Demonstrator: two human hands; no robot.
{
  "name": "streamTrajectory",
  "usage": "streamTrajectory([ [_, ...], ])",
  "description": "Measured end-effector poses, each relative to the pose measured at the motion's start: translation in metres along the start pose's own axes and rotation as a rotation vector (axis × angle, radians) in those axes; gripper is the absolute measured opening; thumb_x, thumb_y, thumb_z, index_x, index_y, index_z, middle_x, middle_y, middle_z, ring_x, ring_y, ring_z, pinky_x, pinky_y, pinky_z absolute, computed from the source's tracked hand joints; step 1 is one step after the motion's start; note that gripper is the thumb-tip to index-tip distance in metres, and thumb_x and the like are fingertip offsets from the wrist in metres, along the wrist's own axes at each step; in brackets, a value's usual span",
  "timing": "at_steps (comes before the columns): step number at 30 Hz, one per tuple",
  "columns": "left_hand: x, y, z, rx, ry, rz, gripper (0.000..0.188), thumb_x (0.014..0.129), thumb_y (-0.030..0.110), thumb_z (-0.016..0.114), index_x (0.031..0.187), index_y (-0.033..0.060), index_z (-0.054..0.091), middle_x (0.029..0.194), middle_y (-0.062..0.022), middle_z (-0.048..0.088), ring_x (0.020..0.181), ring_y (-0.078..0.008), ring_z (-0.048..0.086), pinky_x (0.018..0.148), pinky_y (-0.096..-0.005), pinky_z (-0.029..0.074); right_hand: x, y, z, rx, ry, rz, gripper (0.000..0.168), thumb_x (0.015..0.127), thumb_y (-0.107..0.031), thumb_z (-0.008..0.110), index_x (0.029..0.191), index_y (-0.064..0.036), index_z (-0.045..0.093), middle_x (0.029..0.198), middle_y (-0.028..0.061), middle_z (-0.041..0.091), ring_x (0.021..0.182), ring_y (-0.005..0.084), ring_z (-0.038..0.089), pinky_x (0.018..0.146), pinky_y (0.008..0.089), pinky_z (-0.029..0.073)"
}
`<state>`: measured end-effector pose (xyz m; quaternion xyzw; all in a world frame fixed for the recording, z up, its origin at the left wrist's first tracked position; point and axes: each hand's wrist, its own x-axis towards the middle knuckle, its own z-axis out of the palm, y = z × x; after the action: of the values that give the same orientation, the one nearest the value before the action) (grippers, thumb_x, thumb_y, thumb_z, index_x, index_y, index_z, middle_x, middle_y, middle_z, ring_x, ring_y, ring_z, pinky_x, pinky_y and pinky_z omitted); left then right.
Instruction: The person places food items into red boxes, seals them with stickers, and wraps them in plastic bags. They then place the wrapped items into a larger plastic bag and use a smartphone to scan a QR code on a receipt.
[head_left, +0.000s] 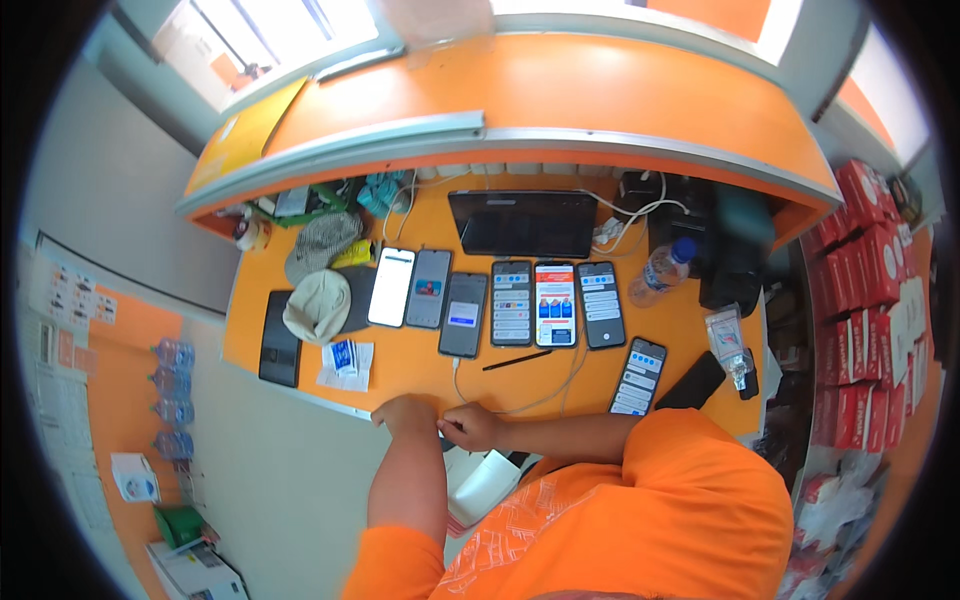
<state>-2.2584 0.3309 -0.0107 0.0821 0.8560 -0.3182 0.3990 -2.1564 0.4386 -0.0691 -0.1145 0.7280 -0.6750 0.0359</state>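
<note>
My left hand (409, 414) rests at the front edge of the orange desk (420, 379), its fingers bent down and mostly hidden. Just right of it, my right hand (474, 426) is curled into a loose fist at the same edge, with nothing visible in it. Beyond the hands stands a row of smartphones with lit screens, from a white-screened phone (391, 287) at the left to a phone with a list (601, 305) at the right. A white cable (456, 375) plugs into a middle phone (463, 315). A black stylus or pen (517, 360) lies below the row.
Behind the phones stands a dark-screened tablet or laptop (525, 223). A water bottle (660, 271) is at right, near another lit phone (637, 379) and a black case (691, 381). Caps (319, 306), a black tablet (280, 337) and paper packets (345, 364) lie left. An orange shelf (570, 90) overhangs.
</note>
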Motion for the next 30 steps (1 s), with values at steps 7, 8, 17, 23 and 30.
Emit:
streamTrajectory([
  [7,-0.005,0.001,-0.002,-0.035,-0.082,-0.073,0.041,0.094,0.032,0.068,0.134,0.0253,0.07,0.14,-0.0002,0.065,0.129,-0.0279,0.061,0.092,-0.0608,0.051,0.0,0.004,0.002,-0.025,-0.018,-0.052,0.037,0.103,-0.024,0.057,0.073,-0.002,0.057,0.059,0.0149,0.057,0.051,0.0303,0.056,0.055,0.0416,0.045],
  [8,-0.001,0.0,-0.001,-0.038,-0.07,-0.084,0.042,0.094,0.033,0.068,0.135,0.0255,0.069,0.142,-0.0008,0.064,0.13,-0.029,0.06,0.093,-0.061,0.05,0.002,0.003,0.001,-0.029,-0.001,-0.069,0.037,0.102,-0.024,0.057,0.073,-0.001,0.058,0.059,0.0151,0.057,0.051,0.0298,0.055,0.055,0.0415,0.045],
  [17,0.02,0.006,0.016,-0.038,-0.005,-0.065,0.037,0.095,0.027,0.064,0.13,0.0175,0.072,0.137,-0.0062,0.067,0.124,-0.0342,0.064,0.091,-0.0641,0.05,-0.023,-0.005,-0.014,0.004,0.004,-0.184,0.026,0.094,-0.013,0.063,0.071,-0.003,0.058,0.064,0.0158,0.059,0.054,0.0339,0.055,0.054,0.0412,0.045],
  [23,0.0,-0.005,0.006,-0.068,-0.036,-0.032,0.037,0.101,0.028,0.054,0.132,0.013,0.069,0.127,-0.0059,0.071,0.117,-0.0291,0.067,0.096,-0.0567,0.049,-0.012,-0.009,-0.019,0.09,0.135,-0.074,0.036,0.097,-0.01,0.06,0.064,-0.002,0.048,0.052,0.0091,0.045,0.045,0.017,0.039,0.046,0.0362,0.035],
  [30,0.011,-0.006,0.009,-0.081,-0.064,-0.035,0.045,0.103,0.029,0.052,0.143,0.0098,0.056,0.121,-0.007,0.073,0.11,-0.0238,0.07,0.1,-0.0444,0.05,-0.006,-0.002,-0.014,0.12,0.133,-0.018,0.039,0.096,-0.008,0.059,0.062,-0.003,0.043,0.05,0.0085,0.039,0.045,0.0163,0.034,0.045,0.0357,0.032],
])
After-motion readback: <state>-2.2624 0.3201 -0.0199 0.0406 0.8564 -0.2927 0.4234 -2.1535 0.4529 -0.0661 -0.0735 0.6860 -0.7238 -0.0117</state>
